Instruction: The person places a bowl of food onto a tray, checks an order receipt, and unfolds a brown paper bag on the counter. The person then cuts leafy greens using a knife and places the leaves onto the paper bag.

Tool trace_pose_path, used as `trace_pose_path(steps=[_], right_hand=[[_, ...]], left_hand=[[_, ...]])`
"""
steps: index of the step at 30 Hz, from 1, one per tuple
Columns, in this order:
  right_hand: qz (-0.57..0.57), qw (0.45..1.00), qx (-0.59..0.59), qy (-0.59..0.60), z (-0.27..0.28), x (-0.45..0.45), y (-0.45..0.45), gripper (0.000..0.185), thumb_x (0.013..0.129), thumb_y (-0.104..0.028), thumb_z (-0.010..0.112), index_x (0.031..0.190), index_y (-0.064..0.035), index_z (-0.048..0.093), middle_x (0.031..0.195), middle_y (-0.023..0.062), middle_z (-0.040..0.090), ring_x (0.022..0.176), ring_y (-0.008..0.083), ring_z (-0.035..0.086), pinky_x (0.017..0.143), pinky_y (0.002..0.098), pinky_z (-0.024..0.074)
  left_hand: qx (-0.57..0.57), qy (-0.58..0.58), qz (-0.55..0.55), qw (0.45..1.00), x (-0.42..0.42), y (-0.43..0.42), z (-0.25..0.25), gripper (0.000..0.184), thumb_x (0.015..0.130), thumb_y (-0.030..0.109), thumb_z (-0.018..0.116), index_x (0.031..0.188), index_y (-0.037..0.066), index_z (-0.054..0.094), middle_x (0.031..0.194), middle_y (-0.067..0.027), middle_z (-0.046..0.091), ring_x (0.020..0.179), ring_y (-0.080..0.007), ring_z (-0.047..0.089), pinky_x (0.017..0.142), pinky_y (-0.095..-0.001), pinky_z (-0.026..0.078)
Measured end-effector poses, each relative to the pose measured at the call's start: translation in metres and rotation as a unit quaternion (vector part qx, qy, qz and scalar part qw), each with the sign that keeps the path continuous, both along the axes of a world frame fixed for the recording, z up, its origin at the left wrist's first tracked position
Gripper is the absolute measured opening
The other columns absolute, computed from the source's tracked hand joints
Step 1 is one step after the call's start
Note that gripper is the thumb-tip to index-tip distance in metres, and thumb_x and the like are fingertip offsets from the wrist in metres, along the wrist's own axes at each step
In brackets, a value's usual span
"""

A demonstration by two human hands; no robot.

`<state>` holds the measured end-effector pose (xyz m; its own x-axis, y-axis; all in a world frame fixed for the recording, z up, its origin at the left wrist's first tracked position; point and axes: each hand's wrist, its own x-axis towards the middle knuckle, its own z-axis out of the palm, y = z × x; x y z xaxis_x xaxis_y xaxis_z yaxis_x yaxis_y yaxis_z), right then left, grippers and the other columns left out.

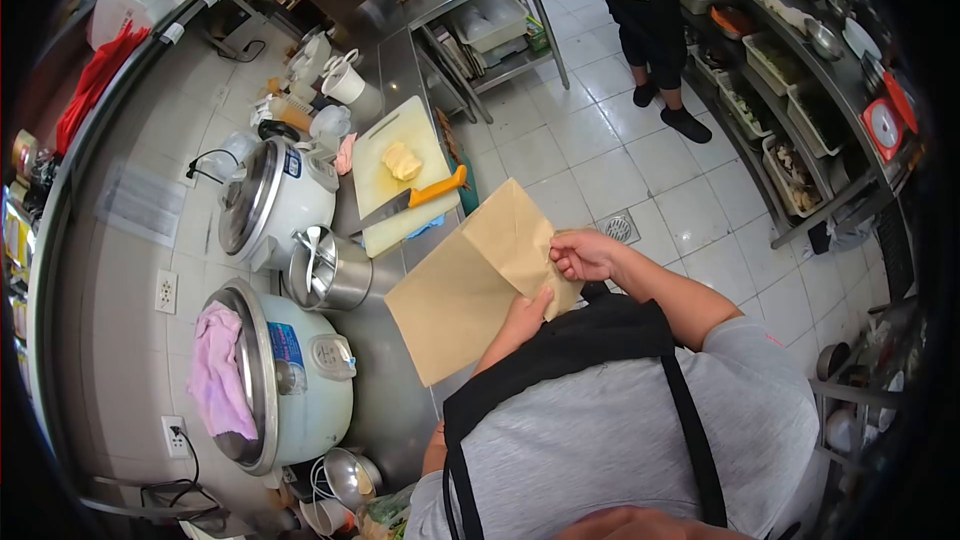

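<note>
A large brown paper sheet or bag (450, 302) is held in front of my body, partly over the steel counter. My left hand (527, 318) grips its near edge, thumb on top. On its right edge, my right hand (582, 254) has its fingers curled and pinched at a crumpled part. Beyond the paper, a knife with an orange handle (438, 186) lies across a pale cutting board (384, 232). A yellowish lump of food (401, 161) rests on the same board.
Two rice cookers (312, 190) (318, 380) and a steel pot (345, 275) stand on the left. A co-worker (645, 20) stands at the far right, near shelves of food trays (745, 105). A metal table (510, 65) stands ahead.
</note>
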<state>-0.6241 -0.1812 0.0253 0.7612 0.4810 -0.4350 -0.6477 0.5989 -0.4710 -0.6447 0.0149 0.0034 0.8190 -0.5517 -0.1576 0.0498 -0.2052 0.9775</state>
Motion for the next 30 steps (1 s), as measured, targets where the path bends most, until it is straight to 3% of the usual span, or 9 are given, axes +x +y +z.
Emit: trace_pose_path(steps=[2, 5, 8, 9, 11, 14, 17, 23, 30], right_hand=[[-0.013, 0.999, -0.039, -0.023, 0.012, -0.004, -0.001, 0.015, 0.087, -0.020, 0.049, 0.076, -0.0101, 0.047, 0.066, -0.0019, 0.050, 0.053, 0.0075, 0.045, 0.047, 0.0214, 0.0369], [-0.007, 0.992, -0.090, -0.091, 0.015, -0.005, -0.006, 0.009, 0.085, -0.017, 0.052, 0.080, -0.0095, 0.050, 0.069, -0.0019, 0.051, 0.056, 0.0066, 0.047, 0.048, 0.0219, 0.0380], [-0.014, 0.931, -0.304, -0.201, 0.025, -0.003, -0.003, 0.010, 0.079, -0.013, 0.057, 0.088, -0.0097, 0.053, 0.072, 0.0003, 0.052, 0.061, 0.0126, 0.051, 0.051, 0.0256, 0.0409], [-0.055, 0.851, -0.433, -0.293, 0.029, -0.004, -0.002, 0.014, 0.076, -0.012, 0.058, 0.090, -0.0105, 0.054, 0.076, 0.0015, 0.053, 0.065, 0.0155, 0.052, 0.055, 0.0279, 0.0418], [-0.132, 0.608, -0.641, -0.450, 0.039, -0.008, -0.001, 0.025, 0.071, -0.009, 0.061, 0.095, -0.0120, 0.055, 0.083, 0.0038, 0.054, 0.075, 0.0215, 0.054, 0.063, 0.0325, 0.0436], [-0.147, 0.447, -0.685, -0.555, 0.064, -0.006, 0.001, 0.032, 0.065, -0.008, 0.062, 0.096, -0.0134, 0.056, 0.095, 0.0051, 0.053, 0.091, 0.0255, 0.050, 0.076, 0.0378, 0.0402], [-0.142, 0.385, -0.682, -0.606, 0.067, 0.000, 0.003, 0.032, 0.062, -0.007, 0.063, 0.094, -0.0136, 0.058, 0.101, 0.0046, 0.052, 0.098, 0.0254, 0.048, 0.079, 0.0387, 0.0375], [-0.115, 0.372, -0.614, -0.687, 0.054, 0.010, 0.001, 0.019, 0.065, -0.008, 0.063, 0.083, -0.0149, 0.061, 0.087, 0.0003, 0.058, 0.087, 0.0192, 0.054, 0.075, 0.0340, 0.0403], [-0.025, 0.465, -0.595, -0.654, 0.069, 0.012, -0.009, 0.005, 0.073, -0.014, 0.060, 0.077, -0.0108, 0.062, 0.074, 0.0047, 0.060, 0.075, 0.0234, 0.058, 0.068, 0.0345, 0.0446]], left_hand=[[-0.023, 0.020, 0.028, 0.999, -0.001, -0.001, -0.003, 0.033, 0.087, 0.020, 0.049, 0.109, -0.004, 0.050, 0.100, -0.0102, 0.057, 0.093, -0.0174, 0.052, 0.081, -0.0303, 0.041], [0.077, 0.037, 0.038, 0.996, 0.004, 0.002, 0.011, 0.036, 0.087, 0.022, 0.049, 0.110, -0.005, 0.050, 0.101, -0.0094, 0.057, 0.092, -0.0166, 0.052, 0.080, -0.0290, 0.042], [0.086, 0.121, 0.034, 0.988, 0.015, 0.009, 0.027, 0.039, 0.086, 0.020, 0.052, 0.118, 0.000, 0.044, 0.108, -0.0076, 0.053, 0.096, -0.0158, 0.050, 0.084, -0.0284, 0.040], [0.028, 0.140, 0.039, 0.989, 0.017, 0.010, 0.030, 0.039, 0.086, 0.021, 0.051, 0.117, -0.001, 0.045, 0.107, -0.0081, 0.054, 0.095, -0.0157, 0.051, 0.083, -0.0284, 0.041], [-0.088, 0.174, 0.050, 0.980, 0.018, 0.013, 0.036, 0.039, 0.086, 0.022, 0.050, 0.115, -0.004, 0.047, 0.106, -0.0091, 0.056, 0.094, -0.0154, 0.054, 0.081, -0.0283, 0.042], [-0.106, 0.193, 0.046, 0.974, 0.015, 0.010, 0.061, 0.038, 0.085, 0.020, 0.052, 0.115, -0.003, 0.047, 0.107, -0.0098, 0.056, 0.095, -0.0163, 0.054, 0.082, -0.0290, 0.043], [-0.123, 0.242, 0.051, 0.961, 0.011, 0.009, 0.071, 0.038, 0.084, 0.018, 0.053, 0.116, -0.002, 0.046, 0.108, -0.0103, 0.056, 0.095, -0.0176, 0.055, 0.082, -0.0291, 0.044], [-0.158, 0.280, 0.040, 0.946, 0.010, 0.019, 0.077, 0.038, 0.083, 0.014, 0.052, 0.116, -0.002, 0.046, 0.108, -0.0104, 0.056, 0.094, -0.0178, 0.056, 0.081, -0.0290, 0.045], [-0.051, 0.215, 0.005, 0.975, 0.015, 0.016, 0.092, 0.040, 0.079, 0.010, 0.051, 0.116, -0.002, 0.046, 0.106, -0.0078, 0.056, 0.093, -0.0163, 0.055, 0.081, -0.0288, 0.044]])
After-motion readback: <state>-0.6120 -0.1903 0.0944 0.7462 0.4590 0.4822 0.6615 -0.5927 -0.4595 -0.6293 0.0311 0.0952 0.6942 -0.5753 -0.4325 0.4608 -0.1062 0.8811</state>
